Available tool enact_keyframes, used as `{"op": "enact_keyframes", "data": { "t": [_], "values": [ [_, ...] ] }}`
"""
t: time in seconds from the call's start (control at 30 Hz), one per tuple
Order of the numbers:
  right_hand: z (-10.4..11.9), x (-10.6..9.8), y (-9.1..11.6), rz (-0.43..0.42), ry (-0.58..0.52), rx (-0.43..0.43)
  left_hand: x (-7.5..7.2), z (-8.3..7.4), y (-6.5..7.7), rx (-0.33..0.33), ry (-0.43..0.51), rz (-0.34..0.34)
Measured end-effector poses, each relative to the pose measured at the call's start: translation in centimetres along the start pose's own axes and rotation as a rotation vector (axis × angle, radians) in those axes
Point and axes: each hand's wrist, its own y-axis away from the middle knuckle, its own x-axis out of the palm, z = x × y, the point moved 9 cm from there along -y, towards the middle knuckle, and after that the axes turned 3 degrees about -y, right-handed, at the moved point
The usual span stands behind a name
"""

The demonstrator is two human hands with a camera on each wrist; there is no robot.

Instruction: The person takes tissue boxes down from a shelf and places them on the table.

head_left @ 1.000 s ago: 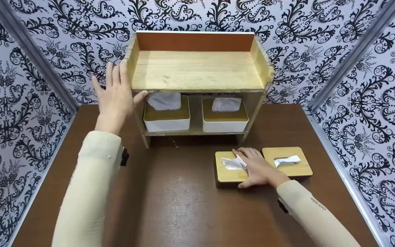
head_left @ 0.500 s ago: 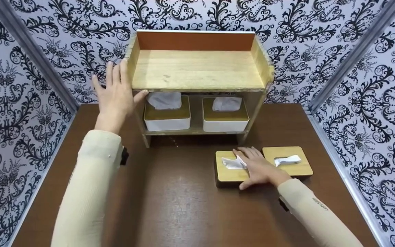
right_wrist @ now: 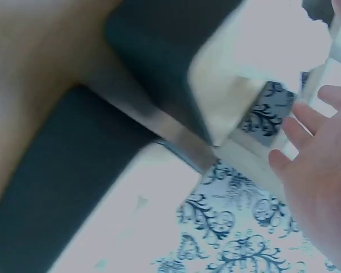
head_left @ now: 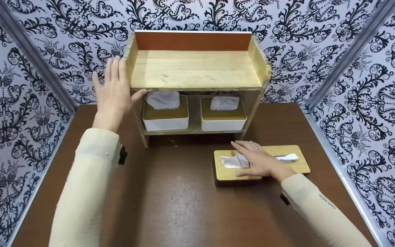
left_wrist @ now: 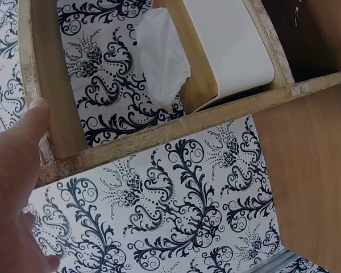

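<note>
In the head view my left hand [head_left: 112, 92] rests with straight fingers along the left side of a small wooden shelf [head_left: 197, 70]. Its thumb [left_wrist: 38, 111] touches the front edge by the upper board. Over a dark tissue box [head_left: 225, 171] with a light wooden lid hovers my right hand [head_left: 257, 159], fingers extended. The right wrist view has that hand [right_wrist: 318, 170] apart from the box [right_wrist: 159, 74], holding nothing. Right beside it is a second dark tissue box [head_left: 300, 164], partly hidden behind the hand. Both have white tissue sticking out.
Two white tissue boxes, one at left [head_left: 166, 123] and one at right [head_left: 223, 124], stand on the shelf's lower board. The shelf is at the back of a brown table [head_left: 183, 206]. Patterned walls [head_left: 365, 68] with metal framing enclose the table.
My right hand has lifted off the nearer dark tissue box and its thumb has come up over the lid. The boxes stay put. My left hand stays on the shelf side.
</note>
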Motion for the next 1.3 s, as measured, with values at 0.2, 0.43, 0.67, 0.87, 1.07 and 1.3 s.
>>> {"op": "enact_keyframes", "data": {
  "t": [0.2,0.43,0.67,0.87,1.07,1.3],
  "values": [
    [1.8,-1.5,-0.4,0.004,0.005,-0.014,-0.5,-0.7,0.1,0.023,0.001,0.004],
    [3.3,-2.7,-1.4,0.012,0.042,-0.026,-0.9,-1.6,-0.1,0.003,-0.053,0.024],
    [4.7,-3.5,-2.1,-0.004,0.078,-0.066,-1.0,-1.8,-0.2,-0.036,-0.109,0.029],
    [5.3,-3.8,-2.4,-0.022,0.102,-0.089,-1.4,-2.0,-0.3,-0.049,-0.146,0.038],
    [5.5,-4.1,-2.9,-0.044,0.119,-0.100,-1.5,-2.2,-0.5,-0.049,-0.158,0.039],
    [5.8,-4.9,-3.6,-0.049,0.156,-0.082,-1.4,-2.2,-0.6,-0.069,-0.136,0.056]
  ]
}}
